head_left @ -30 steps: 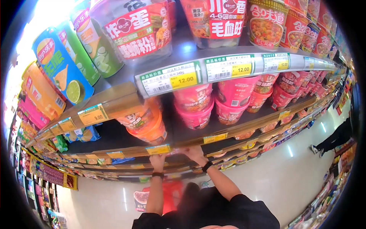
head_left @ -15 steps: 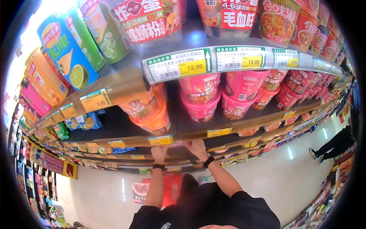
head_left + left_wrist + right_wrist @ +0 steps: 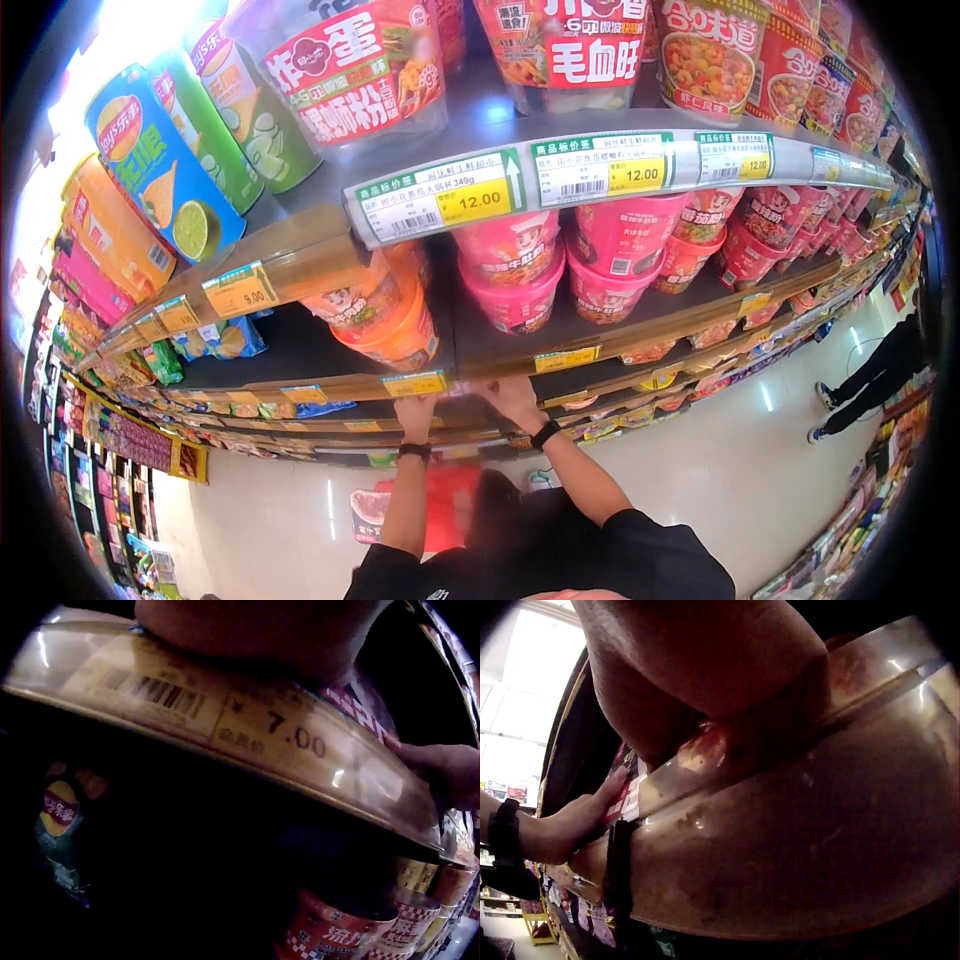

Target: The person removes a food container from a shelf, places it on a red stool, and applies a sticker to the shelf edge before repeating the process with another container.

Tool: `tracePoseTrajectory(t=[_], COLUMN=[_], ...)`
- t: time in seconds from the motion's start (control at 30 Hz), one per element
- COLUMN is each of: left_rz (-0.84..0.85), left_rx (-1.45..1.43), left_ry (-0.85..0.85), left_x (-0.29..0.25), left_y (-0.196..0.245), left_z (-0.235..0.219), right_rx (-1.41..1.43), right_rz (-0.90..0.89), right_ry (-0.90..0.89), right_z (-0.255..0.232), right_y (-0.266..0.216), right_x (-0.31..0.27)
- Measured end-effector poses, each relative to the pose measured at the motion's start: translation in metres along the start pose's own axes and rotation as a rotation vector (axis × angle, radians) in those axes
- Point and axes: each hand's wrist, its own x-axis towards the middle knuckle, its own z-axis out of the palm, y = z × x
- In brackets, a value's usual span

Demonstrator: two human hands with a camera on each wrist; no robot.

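Observation:
In the head view, both hands reach in under the front edge of a shelf. A small pinkish-white package (image 3: 460, 388) shows between them, mostly hidden by the shelf. My left hand (image 3: 414, 412) is at its left end and my right hand (image 3: 512, 398) at its right. The right wrist view shows the left hand (image 3: 566, 829) with its thumb against the red and white package (image 3: 628, 791); the near right hand (image 3: 720, 667) touches its other side. Red packaging (image 3: 364, 712) with white characters lies behind a 7.00 price strip (image 3: 277, 735) in the left wrist view.
Pink tubs (image 3: 510, 270) and orange tubs (image 3: 385, 315) stand on the shelf above the hands. Higher up are chip canisters (image 3: 165, 165) and large noodle cups (image 3: 350, 75). A red object (image 3: 450, 505) is low by the legs. Another person's legs (image 3: 870, 375) show at right.
The head view has shifted slightly and shifted back, moving the shelves in the picture. Both hands stay at the same shelf edge with the package between them.

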Motion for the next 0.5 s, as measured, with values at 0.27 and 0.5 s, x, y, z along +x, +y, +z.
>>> tracePoseTrajectory(t=[0.27, 0.5], left_rz=[-0.051, 0.042], left_rx=[-0.049, 0.063], left_ry=[-0.078, -0.058], left_x=[-0.004, -0.016], left_y=[-0.011, -0.050], left_z=[0.004, 0.025], right_rx=[0.063, -0.030], right_rz=[-0.028, 0.016], right_ry=[0.082, -0.003], right_z=[0.003, -0.003], right_y=[0.000, -0.011], right_x=[-0.002, -0.005])
